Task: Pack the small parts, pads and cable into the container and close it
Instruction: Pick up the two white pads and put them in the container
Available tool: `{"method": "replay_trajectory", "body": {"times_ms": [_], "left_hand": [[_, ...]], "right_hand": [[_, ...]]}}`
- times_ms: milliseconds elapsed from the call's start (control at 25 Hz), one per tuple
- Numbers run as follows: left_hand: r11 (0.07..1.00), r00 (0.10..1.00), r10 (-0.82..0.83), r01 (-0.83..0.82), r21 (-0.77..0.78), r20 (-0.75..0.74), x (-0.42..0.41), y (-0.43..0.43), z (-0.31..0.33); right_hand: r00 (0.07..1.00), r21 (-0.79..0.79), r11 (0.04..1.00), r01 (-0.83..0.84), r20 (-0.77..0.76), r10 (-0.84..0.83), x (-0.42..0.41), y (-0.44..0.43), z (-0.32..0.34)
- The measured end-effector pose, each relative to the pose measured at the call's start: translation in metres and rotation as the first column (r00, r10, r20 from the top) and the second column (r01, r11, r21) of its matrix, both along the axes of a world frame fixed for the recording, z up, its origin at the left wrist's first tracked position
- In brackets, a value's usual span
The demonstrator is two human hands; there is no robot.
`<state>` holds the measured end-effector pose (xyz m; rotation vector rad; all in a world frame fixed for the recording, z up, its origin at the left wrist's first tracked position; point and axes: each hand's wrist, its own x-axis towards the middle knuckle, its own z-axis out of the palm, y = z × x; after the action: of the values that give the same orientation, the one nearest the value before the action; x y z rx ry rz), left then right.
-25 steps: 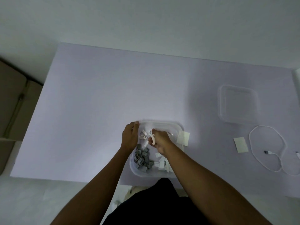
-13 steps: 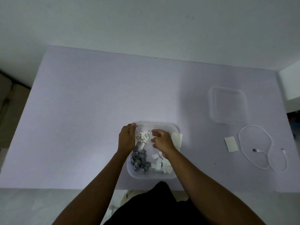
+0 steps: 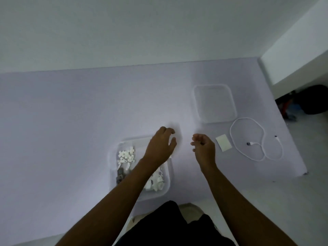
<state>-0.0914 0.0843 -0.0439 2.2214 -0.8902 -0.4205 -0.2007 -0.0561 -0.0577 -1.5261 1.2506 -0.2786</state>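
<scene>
Packing, mid-task. The open container [image 3: 113,167] sits at the near edge of the table [image 3: 71,112] and already holds the small parts [image 3: 126,156], white ones toward the far side and right, grey ones at the near left. My left hand [image 3: 159,146] hangs over its far right corner, fingers spread and empty. My right hand [image 3: 204,148] is beside it above the table, fingers loosely curled, gripping nothing I can see. Left to pack: one pad [image 3: 224,143] just right of my right hand and the cable [image 3: 255,139] looped beyond it. The lid [image 3: 214,102] lies well apart, so closing is not yet done.
</scene>
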Motion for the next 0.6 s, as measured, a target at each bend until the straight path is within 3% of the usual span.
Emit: {"method": "replay_trajectory", "body": {"times_ms": [120, 280, 440, 600], "left_hand": [[0.962, 0.989, -0.071, 0.102, 0.255, -0.127, -0.043, -0.045, -0.018], [0.837, 0.948, 0.168, 0.007, 0.547, -0.269, -0.082, -0.073, -0.049], [0.791, 0.956, 0.209, -0.04, 0.611, -0.207, -0.095, -0.084, -0.069], [0.836, 0.991, 0.061, 0.013, 0.549, -0.117, -0.101, -0.113, -0.077]], "right_hand": [[0.991, -0.081, 0.996, -0.048, -0.131, 0.037, -0.034, -0.033, -0.019], [0.94, -0.111, 0.969, -0.22, -0.29, 0.18, -0.074, -0.071, -0.047], [0.824, -0.11, 0.902, -0.418, -0.465, 0.325, -0.09, -0.111, -0.071], [0.734, -0.209, 0.764, -0.611, -0.513, 0.446, -0.082, -0.122, -0.08]]}}
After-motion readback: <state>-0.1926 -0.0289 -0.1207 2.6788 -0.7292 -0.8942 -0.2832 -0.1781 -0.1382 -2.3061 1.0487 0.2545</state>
